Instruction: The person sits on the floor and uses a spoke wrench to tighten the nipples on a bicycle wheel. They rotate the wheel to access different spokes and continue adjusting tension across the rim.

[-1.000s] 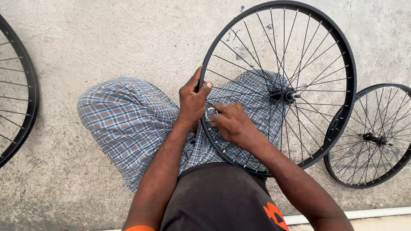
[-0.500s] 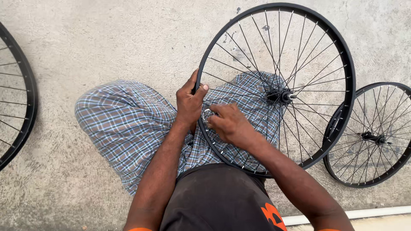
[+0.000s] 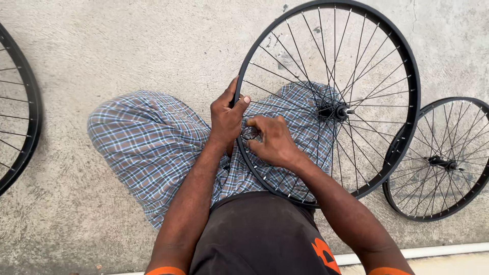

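Black spoked bicycle wheel (image 3: 407, 91) is standing on the lap, left hand (image 3: 226, 119) clasping its near rim while right hand (image 3: 272, 142), just inside, is pinching a small metal tool (image 3: 249, 135) on a spoke.

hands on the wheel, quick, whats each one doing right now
Left hand: closed on the rim of the large wheel.
Right hand: fingers pinched on a small metal tool at the rim.

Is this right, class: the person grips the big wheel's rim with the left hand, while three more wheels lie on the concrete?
Not quite. The head view shows two more wheels, not three: a smaller wheel at right and a partial one at left. The left hand does grip the big wheel's rim.
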